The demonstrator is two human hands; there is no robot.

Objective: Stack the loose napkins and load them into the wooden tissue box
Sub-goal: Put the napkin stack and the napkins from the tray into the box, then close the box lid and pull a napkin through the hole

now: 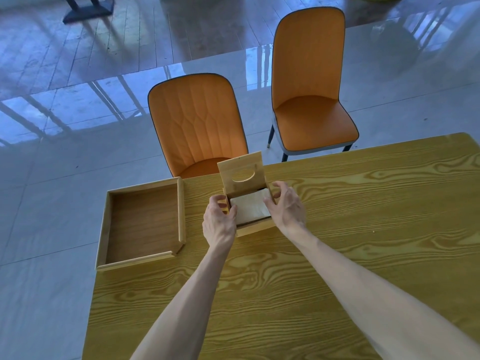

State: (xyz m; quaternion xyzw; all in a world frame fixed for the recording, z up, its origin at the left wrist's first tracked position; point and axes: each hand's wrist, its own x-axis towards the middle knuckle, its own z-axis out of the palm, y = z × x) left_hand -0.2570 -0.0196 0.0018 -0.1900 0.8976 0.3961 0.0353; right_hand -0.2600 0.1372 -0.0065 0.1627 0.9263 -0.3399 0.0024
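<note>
A small wooden tissue box (255, 228) stands on the table near its far edge. Its lid (240, 171), with an oval slot, is tipped up and back. A white stack of napkins (250, 207) lies inside the box. My left hand (219, 219) grips the box's left wall, fingers curled over the rim. My right hand (285, 203) is at the right wall, thumb touching the napkins' right edge and fingers curved around the box's far right corner.
A shallow wooden tray (179, 211) with nothing in it sits at the table's left corner, close to my left hand. Two orange chairs (197, 126) (309, 81) stand beyond the table's far edge. The wood-grain table (363, 203) extends right and toward me.
</note>
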